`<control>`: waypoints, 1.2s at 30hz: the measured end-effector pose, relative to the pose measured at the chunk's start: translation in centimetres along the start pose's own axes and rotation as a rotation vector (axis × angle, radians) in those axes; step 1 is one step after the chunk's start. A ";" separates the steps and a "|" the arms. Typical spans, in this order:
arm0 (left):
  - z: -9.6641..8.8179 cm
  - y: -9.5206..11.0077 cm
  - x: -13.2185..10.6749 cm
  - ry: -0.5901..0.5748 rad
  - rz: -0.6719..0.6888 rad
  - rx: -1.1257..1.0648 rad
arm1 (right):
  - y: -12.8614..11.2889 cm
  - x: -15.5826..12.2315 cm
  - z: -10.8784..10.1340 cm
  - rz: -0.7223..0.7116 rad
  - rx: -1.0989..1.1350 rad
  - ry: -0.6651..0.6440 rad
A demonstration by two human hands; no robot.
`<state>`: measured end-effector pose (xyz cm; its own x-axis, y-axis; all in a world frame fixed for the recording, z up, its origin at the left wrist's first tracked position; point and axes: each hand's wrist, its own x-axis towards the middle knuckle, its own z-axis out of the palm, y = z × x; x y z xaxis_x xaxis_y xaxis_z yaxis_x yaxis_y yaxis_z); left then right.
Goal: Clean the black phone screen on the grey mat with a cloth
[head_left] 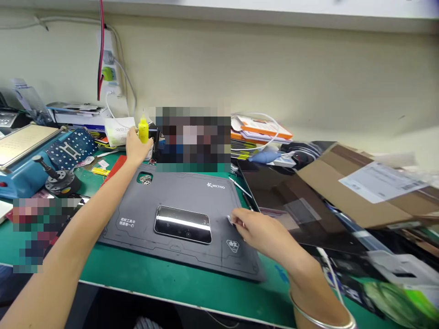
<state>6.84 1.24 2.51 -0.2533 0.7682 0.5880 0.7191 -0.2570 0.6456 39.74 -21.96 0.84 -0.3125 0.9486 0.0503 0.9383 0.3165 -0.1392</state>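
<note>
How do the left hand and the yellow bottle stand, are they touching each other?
Touching. The head view shows the left hand closed around the lower part of the yellow bottle, with the fingers covering its base.

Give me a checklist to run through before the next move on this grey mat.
1. Tall yellow plastic squeeze bottle held in left hand: ok, upright.
2. Bottle's thin nozzle closed: cannot tell.
3. Small white piece held at right hand: ok, though blurred.
4. Glossy black rectangular slab on grey rubber work mat: ok, flat, neither hand touching.
5. Small metal parts inside the mat's round recess: ok.
6. Slab's surface free of dust: cannot tell.
</note>
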 end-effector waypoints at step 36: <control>-11.1 0.8 -14.9 -1.008 0.632 0.102 | -10.7 4.0 3.8 -0.680 0.220 -0.254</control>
<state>4.00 -16.96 -0.33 0.7532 0.6482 0.1113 0.5931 -0.7426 0.3112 27.87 -21.53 -1.18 -0.8611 0.5076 -0.0297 0.4840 0.8003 -0.3541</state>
